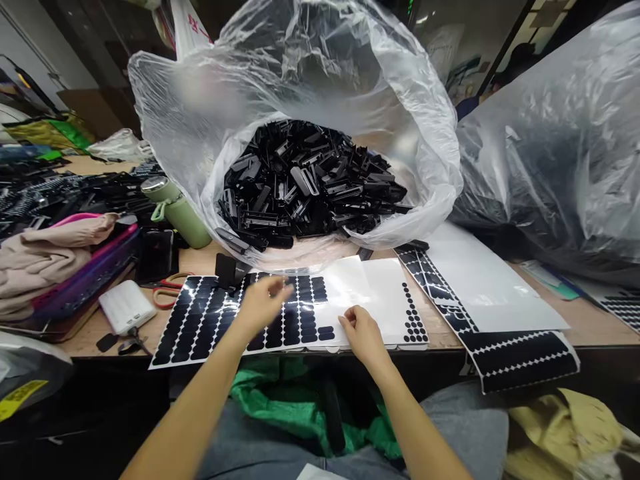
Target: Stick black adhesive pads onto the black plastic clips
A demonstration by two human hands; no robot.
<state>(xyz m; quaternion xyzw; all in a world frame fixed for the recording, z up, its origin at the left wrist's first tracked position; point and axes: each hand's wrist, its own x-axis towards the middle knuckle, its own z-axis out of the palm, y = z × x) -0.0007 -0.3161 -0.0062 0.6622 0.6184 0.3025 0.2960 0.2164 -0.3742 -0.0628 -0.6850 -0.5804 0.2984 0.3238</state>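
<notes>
My left hand (263,303) is over a white sheet of black oblong stickers (210,317), its fingers curled together and slightly blurred. Whatever it may hold is too small to make out. To its right, my right hand (361,330) is closed in a pinch above the bare white part of the sheet, near the table's front edge. Anything between its thumb and finger is hidden. Beside it lies another white sheet with small round black stickers (414,320). Behind my hands, a large clear plastic bag (420,133) gapes open, full of black plastic parts (310,183).
A green bottle (183,217), a white power bank (127,307) and red-handled scissors (167,290) are at left, near a purple basket (95,280). More sticker sheets (525,360) overhang the table's front edge at right. Another filled plastic bag (555,147) stands behind them.
</notes>
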